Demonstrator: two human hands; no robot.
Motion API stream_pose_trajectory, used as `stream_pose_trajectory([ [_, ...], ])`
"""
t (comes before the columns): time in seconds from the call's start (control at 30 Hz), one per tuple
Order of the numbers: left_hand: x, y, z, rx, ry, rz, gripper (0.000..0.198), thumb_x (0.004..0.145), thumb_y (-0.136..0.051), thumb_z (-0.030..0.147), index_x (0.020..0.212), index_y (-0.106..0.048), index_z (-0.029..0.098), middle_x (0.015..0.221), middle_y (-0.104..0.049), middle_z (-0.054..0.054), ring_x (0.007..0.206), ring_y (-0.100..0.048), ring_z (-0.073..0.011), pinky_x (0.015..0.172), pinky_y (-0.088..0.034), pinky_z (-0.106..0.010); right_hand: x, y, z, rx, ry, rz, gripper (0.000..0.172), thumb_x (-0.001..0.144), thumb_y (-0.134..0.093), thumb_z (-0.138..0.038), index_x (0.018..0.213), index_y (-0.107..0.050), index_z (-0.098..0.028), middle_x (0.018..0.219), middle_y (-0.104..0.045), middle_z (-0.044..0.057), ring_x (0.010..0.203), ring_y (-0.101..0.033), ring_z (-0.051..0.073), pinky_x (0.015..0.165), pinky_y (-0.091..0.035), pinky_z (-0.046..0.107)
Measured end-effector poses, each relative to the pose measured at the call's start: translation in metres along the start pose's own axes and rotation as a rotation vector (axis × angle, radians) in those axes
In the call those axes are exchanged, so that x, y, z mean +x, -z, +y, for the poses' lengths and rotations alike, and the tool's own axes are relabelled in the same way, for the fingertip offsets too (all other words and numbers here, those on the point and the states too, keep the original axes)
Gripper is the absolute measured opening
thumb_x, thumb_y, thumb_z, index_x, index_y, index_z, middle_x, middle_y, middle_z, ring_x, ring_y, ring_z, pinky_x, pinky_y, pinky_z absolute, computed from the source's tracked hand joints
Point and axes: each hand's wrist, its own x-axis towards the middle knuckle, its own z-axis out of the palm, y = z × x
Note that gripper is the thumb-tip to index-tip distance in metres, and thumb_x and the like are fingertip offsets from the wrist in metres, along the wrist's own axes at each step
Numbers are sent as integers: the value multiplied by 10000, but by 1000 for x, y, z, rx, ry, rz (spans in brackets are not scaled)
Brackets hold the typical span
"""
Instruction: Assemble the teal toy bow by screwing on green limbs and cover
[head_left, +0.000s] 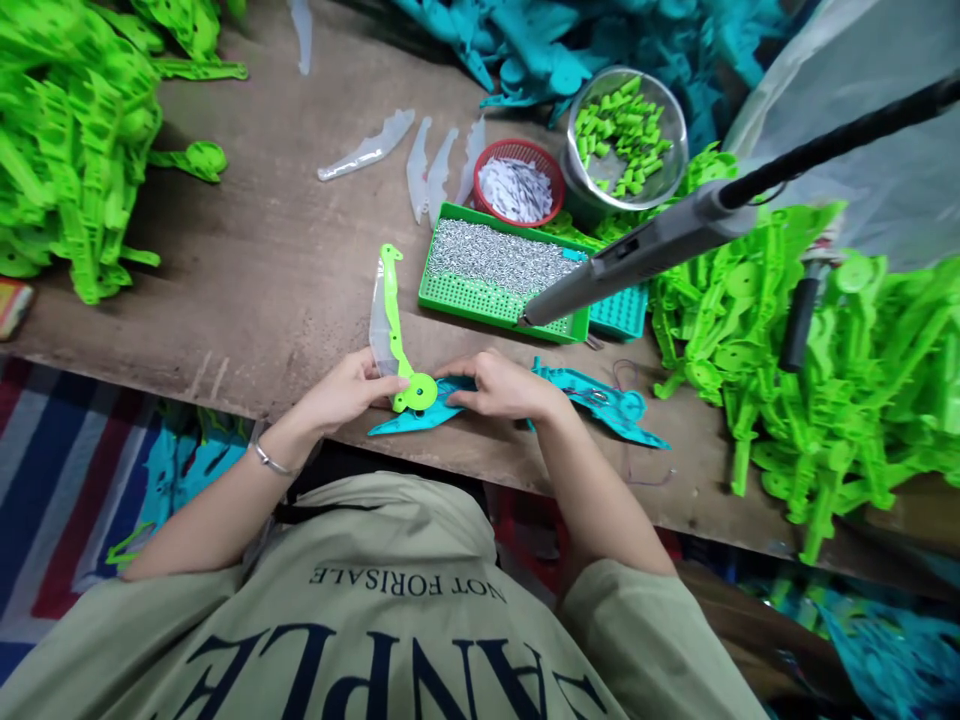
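Near the table's front edge, my left hand (352,390) is closed on a lime-green plastic arm (394,315) with a round disc at its lower end. A clear plastic blade (381,325) lies along the arm's left side. Beneath them is a long teal plastic body part (600,398), lying flat and extending to the right. My right hand (499,385) rests over its middle, fingers curled down against it; whether they pinch anything small is hidden. A thin dark wire (626,375) loops at the teal part's right half.
A grey electric screwdriver (637,250) hangs over a green tray (502,325) of small screws. Behind stand a red basket (559,190) of white pieces and a clear tub (679,150) of green bits. Lime-green parts (750,350) pile right, others (82,150) left, teal parts (555,50) at the back.
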Motion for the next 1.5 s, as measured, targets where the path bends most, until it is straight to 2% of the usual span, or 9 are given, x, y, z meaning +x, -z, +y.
stream_pose_trajectory([
  [0.13,1,2,3,7,14,7,418,609,-918,266,913,-660,142,831,-766,-41,750,-741,-190,668,-621,-288,-1,-2,2,11,-18,52,414,815,-649,-155,1205,-763,-232,1250,-759,50,1146,-714,248,1036,-507,364],
  [0.43,-13,-10,-19,-204,-65,174,547,556,-962,330,960,-633,165,820,-774,-12,709,-745,-158,662,-629,-240,0,-2,5,26,-37,89,418,818,-655,-168,1224,-752,-206,1231,-766,67,1133,-721,245,1012,-524,353],
  [0.53,-13,-7,-15,-173,-50,151,549,561,-961,337,973,-644,160,825,-778,-19,703,-743,-155,646,-626,-232,-1,-1,0,-2,-27,91,430,816,-649,-151,1231,-750,-203,1254,-756,73,1161,-711,253,1030,-517,364],
  [0.73,-10,4,-2,-23,1,-6,464,640,-926,307,997,-678,146,907,-794,-66,783,-761,-193,703,-641,-276,-5,0,-9,-7,-5,34,466,812,-618,-121,1245,-746,-238,1252,-758,53,1132,-722,254,1014,-524,379],
  [0.9,-11,4,-7,-63,-25,35,485,650,-922,323,1024,-660,156,913,-793,-60,767,-764,-190,688,-647,-276,-5,-1,-8,-4,-22,76,450,825,-619,-137,1249,-742,-222,1254,-757,68,1149,-713,250,1026,-509,370],
  [1.0,-13,4,-12,-90,-27,66,493,645,-925,333,1014,-647,162,905,-790,-52,778,-768,-197,682,-651,-272,-6,-1,-9,-27,-22,78,450,814,-610,-122,1231,-752,-215,1222,-768,81,1101,-724,256,973,-515,361],
  [1.1,-15,6,-13,-91,-12,60,494,644,-926,324,1014,-639,165,898,-786,-44,770,-768,-192,650,-649,-251,-8,0,-16,-84,-33,101,422,789,-625,-125,1172,-775,-219,1074,-806,69,971,-734,241,860,-512,322],
  [1.3,-18,10,-10,-97,12,61,527,601,-961,347,973,-646,147,848,-782,-45,722,-766,-190,658,-668,-262,-15,3,-36,-204,-71,100,306,786,-606,-126,1030,-789,-157,900,-794,91,760,-675,182,665,-399,272],
  [1.5,-22,5,-9,-102,8,79,518,608,-962,343,973,-657,137,819,-779,-45,683,-760,-187,644,-675,-273,-16,5,-36,-190,-49,81,280,790,-598,-131,997,-785,-153,858,-780,88,710,-647,175,633,-354,285],
])
